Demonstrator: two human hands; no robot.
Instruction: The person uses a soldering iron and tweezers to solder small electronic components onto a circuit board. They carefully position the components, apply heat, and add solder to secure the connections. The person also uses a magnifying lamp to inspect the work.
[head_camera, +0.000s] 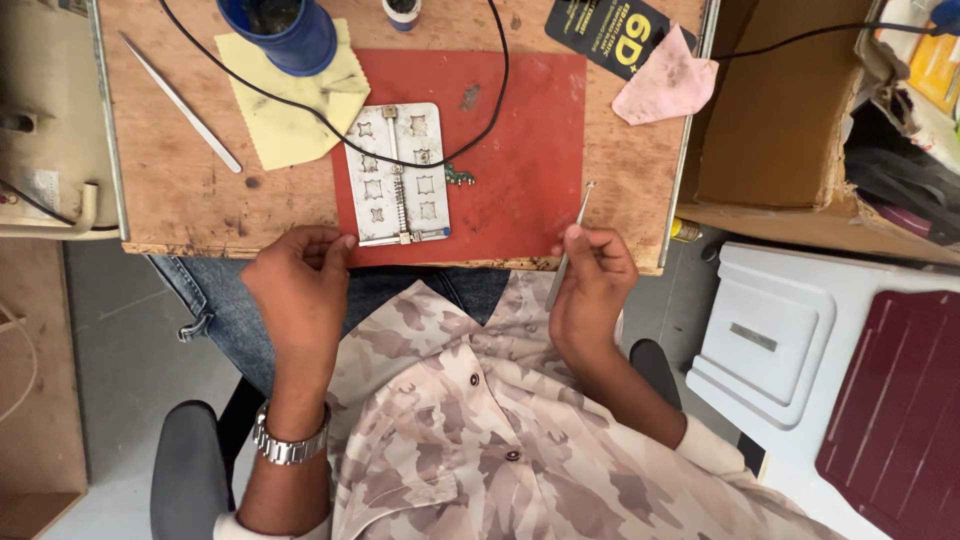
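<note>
Gripping tweezers (571, 238) in my closed right hand (592, 290), I'm resting my curled, empty left hand (300, 280) touching the metal holder (400, 175) on the red mat's (520, 140) near edge; a nudge could be shifting the tiny green board (459, 177)

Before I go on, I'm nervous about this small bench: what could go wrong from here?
1. The black cable lies across the metal jig; a snag could drag the jig.
2. The tiny green board sits loose by the jig and might get knocked away.
3. The right hand holds tweezers past the table edge, so a drop could land in the lap.
</note>
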